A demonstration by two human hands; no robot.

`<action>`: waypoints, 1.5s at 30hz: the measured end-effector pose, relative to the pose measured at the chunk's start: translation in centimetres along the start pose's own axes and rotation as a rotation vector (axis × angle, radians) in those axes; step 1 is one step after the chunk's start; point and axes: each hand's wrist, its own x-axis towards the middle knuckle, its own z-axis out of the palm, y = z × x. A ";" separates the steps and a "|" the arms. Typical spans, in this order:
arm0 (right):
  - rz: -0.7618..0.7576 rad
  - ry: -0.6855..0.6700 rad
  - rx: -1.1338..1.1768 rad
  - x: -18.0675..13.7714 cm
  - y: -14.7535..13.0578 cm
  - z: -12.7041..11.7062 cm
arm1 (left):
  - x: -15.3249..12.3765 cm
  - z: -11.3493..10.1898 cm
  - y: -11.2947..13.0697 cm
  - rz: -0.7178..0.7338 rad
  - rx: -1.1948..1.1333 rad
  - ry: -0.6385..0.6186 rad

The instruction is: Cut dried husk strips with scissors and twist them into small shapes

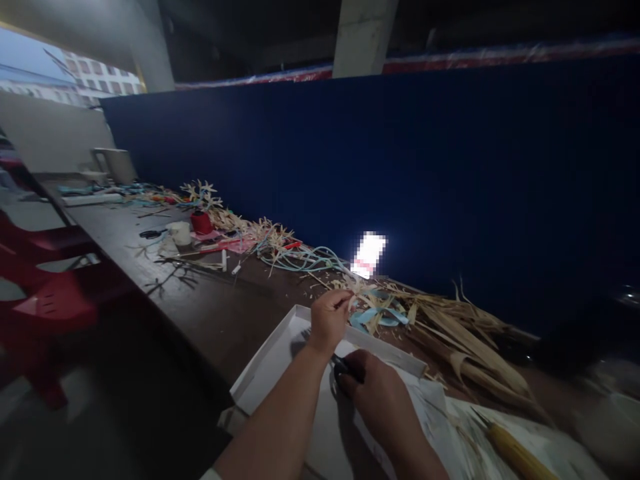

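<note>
My left hand (329,321) is closed in a pinch over the far edge of a shallow white box lid (265,343). A pale, thin strip of dried husk (353,302) shows at its fingertips, partly lost among the scraps behind. Lower and to the right, my right hand (373,383) is wrapped round black-handled scissors (340,367) above the lid. My left wrist hides most of their blades. A light blue ribbon (383,317) lies among husk bits just beyond my left hand.
Long dried husks (470,327) lie to the right, near a yellow-handled awl (515,450). A bright phone (369,255) leans against the dark blue partition (280,153). Along the table stand a red thread spool (201,223) and a white cup (179,233). Red chairs (55,300) are at left.
</note>
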 end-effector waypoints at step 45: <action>0.367 0.318 1.601 1.4 0.0 -1.8 | -1.3 1.0 1.7 0.050 0.100 -0.224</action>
